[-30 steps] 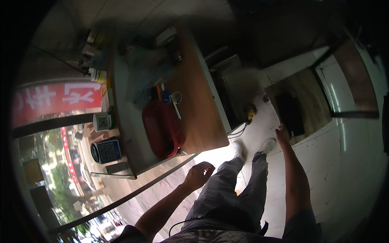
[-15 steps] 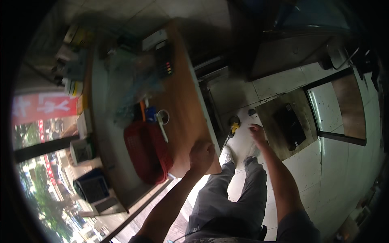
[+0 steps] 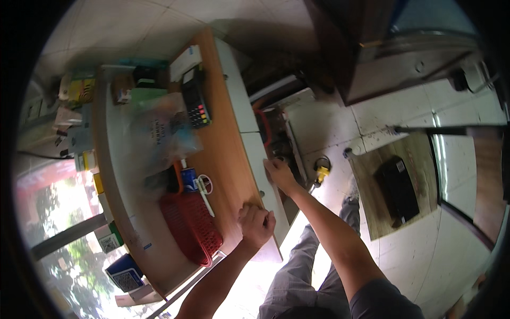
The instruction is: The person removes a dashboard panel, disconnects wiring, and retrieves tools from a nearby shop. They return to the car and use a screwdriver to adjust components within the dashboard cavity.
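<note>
- Right hand [image 3: 279, 173] shifts left to the drawer front [image 3: 270, 204], mid-frame; cannot tell if fingers pinch.
- Left hand [image 3: 257, 226], fingers curled inward, over the desk [image 3: 226, 159], perhaps steadying.

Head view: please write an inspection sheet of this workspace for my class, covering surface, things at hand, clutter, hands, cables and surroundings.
Surface: wood-topped desk, partly covered.
Things at hand: white front panel with a round knob, below the desk edge.
Clutter: red plastic basket, clear plastic packaging and dark keypad device on the desk.
Hands: left hand loosely curled by the desk edge; right hand at the panel's edge, grip unclear; no loose item visible in either.
Cables: thin dark line at far left, possibly a cord.
Surroundings: pale tiled floor; low wood-topped table bearing a black box.
</note>
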Demonstrator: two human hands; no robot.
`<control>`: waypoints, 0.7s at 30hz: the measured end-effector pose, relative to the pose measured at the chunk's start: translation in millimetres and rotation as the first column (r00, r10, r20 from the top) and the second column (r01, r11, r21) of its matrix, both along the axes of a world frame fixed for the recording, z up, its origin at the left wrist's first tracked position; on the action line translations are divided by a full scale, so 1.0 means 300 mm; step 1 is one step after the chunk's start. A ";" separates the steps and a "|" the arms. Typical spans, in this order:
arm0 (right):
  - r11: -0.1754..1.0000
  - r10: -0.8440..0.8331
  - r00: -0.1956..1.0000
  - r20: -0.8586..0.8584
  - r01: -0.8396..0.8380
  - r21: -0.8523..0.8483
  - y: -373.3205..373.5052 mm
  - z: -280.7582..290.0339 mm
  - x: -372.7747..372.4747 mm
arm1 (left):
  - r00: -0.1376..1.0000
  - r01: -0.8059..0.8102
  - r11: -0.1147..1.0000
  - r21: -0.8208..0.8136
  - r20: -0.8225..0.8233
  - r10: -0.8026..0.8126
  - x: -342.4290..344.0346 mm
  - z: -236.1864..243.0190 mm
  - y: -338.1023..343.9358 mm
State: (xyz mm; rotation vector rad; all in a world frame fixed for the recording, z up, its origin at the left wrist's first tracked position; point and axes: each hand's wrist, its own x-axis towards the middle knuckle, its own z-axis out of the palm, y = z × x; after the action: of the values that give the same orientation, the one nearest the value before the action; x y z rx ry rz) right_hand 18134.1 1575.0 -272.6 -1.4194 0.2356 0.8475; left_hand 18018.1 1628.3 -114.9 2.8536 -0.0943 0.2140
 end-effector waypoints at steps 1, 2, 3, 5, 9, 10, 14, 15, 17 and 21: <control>0.999 -0.008 1.000 0.022 0.007 0.042 -0.003 -0.010 0.003 | 1.000 -0.007 1.000 0.019 0.001 0.007 0.004 0.001 -0.001; 0.999 0.012 1.000 -0.012 -0.012 0.039 -0.007 -0.017 0.006 | 1.000 -0.011 0.999 0.038 0.000 0.011 0.002 -0.001 -0.001; 0.999 0.031 0.998 -0.050 -0.029 0.038 -0.009 -0.023 0.011 | 1.000 -0.018 0.999 0.036 0.002 0.018 0.007 0.001 -0.002; 0.984 0.033 0.970 -0.243 0.012 0.180 -0.012 -0.029 0.019 | 1.000 -0.018 0.999 0.031 0.006 0.018 0.008 0.004 -0.002; 0.917 0.021 0.928 -0.372 0.131 0.378 -0.016 -0.029 0.009 | 0.998 -0.044 0.999 0.000 -0.044 0.044 0.006 0.017 -0.005; 0.903 -0.003 0.919 -0.394 0.172 0.393 -0.024 -0.029 0.006 | 0.999 -0.045 0.999 -0.014 -0.023 0.045 0.012 0.020 -0.005; 0.932 -0.054 0.871 -0.488 0.220 0.289 -0.125 -0.039 0.022 | 0.999 -0.040 0.999 0.036 -0.019 0.041 0.010 0.017 0.000; 0.942 -0.082 0.870 -0.486 0.228 0.248 -0.165 -0.044 0.037 | 0.999 -0.039 0.999 0.032 -0.011 0.039 0.012 0.016 0.003; 0.969 -0.029 0.915 -0.403 0.125 0.214 -0.238 -0.064 0.071 | 0.999 -0.028 0.999 0.022 -0.020 0.028 0.000 0.007 0.006; 0.989 -0.033 0.961 -0.273 0.070 0.127 -0.327 -0.107 0.132 | 0.999 -0.035 0.999 -0.023 -0.032 0.035 -0.005 -0.003 0.005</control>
State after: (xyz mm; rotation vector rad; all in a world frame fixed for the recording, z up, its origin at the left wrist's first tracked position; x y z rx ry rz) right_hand 18173.8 1476.9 -304.8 -1.1641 0.4137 0.9960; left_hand 18016.5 1629.7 -115.8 2.8358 -0.0352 0.1754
